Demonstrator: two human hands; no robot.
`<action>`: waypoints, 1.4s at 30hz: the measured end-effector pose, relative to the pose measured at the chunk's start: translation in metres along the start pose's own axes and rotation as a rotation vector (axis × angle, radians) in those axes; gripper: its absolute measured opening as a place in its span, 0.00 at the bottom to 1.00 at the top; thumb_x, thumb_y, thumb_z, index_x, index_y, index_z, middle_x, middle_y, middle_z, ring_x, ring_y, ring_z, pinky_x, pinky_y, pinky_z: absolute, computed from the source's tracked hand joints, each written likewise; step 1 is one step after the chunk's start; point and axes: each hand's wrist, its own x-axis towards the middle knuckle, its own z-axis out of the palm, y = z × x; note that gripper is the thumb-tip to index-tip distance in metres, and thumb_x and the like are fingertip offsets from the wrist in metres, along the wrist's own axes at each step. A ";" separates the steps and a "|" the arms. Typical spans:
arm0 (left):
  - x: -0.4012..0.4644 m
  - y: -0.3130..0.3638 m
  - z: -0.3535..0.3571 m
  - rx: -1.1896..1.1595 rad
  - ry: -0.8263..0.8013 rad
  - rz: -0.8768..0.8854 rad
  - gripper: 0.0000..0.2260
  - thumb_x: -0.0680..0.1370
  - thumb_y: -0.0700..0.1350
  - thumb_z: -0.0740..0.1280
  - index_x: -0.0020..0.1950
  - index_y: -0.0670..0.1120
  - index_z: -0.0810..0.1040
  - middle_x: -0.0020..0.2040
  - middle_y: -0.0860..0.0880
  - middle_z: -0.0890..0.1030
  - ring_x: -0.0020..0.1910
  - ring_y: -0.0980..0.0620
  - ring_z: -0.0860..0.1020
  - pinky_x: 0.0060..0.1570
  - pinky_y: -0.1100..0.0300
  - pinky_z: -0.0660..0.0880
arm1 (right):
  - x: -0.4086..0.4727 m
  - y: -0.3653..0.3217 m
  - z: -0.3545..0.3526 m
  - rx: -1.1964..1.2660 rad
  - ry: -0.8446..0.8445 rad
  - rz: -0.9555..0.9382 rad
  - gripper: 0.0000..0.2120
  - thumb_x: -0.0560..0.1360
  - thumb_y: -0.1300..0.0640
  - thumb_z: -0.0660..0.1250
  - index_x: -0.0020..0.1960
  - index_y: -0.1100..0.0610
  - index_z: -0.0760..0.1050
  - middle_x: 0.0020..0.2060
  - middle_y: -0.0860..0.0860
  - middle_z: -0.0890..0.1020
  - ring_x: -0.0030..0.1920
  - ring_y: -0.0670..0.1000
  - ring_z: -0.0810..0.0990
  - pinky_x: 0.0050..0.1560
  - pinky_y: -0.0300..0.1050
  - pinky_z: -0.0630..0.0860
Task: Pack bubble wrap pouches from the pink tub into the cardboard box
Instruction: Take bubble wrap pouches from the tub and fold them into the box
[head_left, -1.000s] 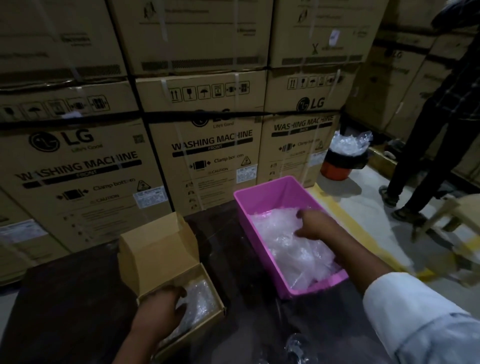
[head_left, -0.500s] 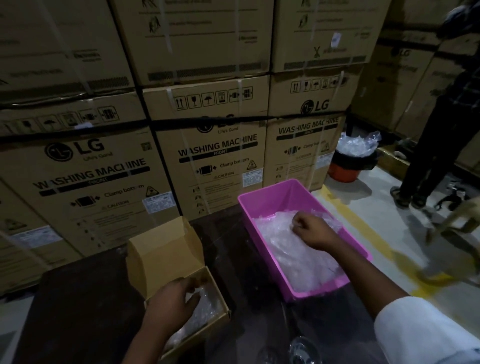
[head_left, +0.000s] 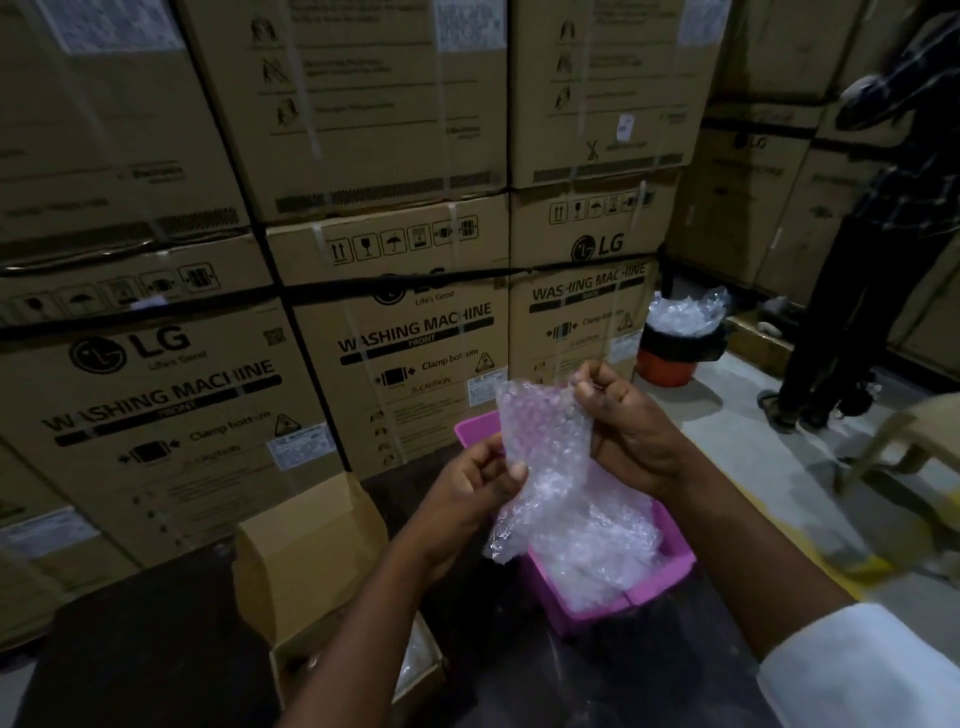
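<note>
A clear bubble wrap pouch (head_left: 540, 452) hangs in the air above the pink tub (head_left: 660, 587). My left hand (head_left: 472, 483) pinches its lower left edge. My right hand (head_left: 623, 426) grips its upper right corner. The tub holds more bubble wrap pouches (head_left: 597, 551) and stands on the dark table. The small cardboard box (head_left: 306, 561) is at the lower left with its lid flap upright. My left forearm hides part of the box's inside, where some bubble wrap (head_left: 415, 654) shows.
Stacked washing machine cartons (head_left: 395, 332) form a wall right behind the dark table (head_left: 145, 649). An orange bucket (head_left: 667, 364) with bubble wrap stands on the floor at the right. A person (head_left: 862, 270) stands at the far right near a plastic stool (head_left: 914, 436).
My right hand lifted a pouch out of the tub. My left hand left the cardboard box and rose to grip the pouch. The camera tilted upward.
</note>
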 end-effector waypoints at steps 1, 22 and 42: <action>0.001 0.005 0.001 0.006 -0.002 0.009 0.26 0.70 0.54 0.75 0.64 0.46 0.75 0.60 0.43 0.81 0.61 0.44 0.79 0.59 0.50 0.76 | 0.000 -0.003 0.000 0.037 -0.016 -0.004 0.17 0.65 0.56 0.80 0.46 0.56 0.74 0.44 0.53 0.77 0.45 0.50 0.77 0.49 0.45 0.78; -0.038 0.097 -0.014 0.177 0.274 0.214 0.08 0.75 0.46 0.67 0.49 0.43 0.78 0.36 0.54 0.83 0.35 0.60 0.80 0.33 0.64 0.76 | -0.028 -0.042 0.034 -0.412 0.201 0.002 0.25 0.68 0.60 0.70 0.63 0.65 0.72 0.54 0.60 0.82 0.58 0.59 0.79 0.64 0.54 0.73; -0.057 0.121 -0.018 0.520 0.169 0.305 0.12 0.74 0.54 0.65 0.47 0.47 0.82 0.41 0.49 0.82 0.40 0.54 0.79 0.41 0.60 0.75 | -0.033 -0.064 0.041 -0.351 -0.114 0.056 0.53 0.54 0.39 0.81 0.74 0.46 0.60 0.64 0.57 0.77 0.64 0.58 0.77 0.63 0.56 0.74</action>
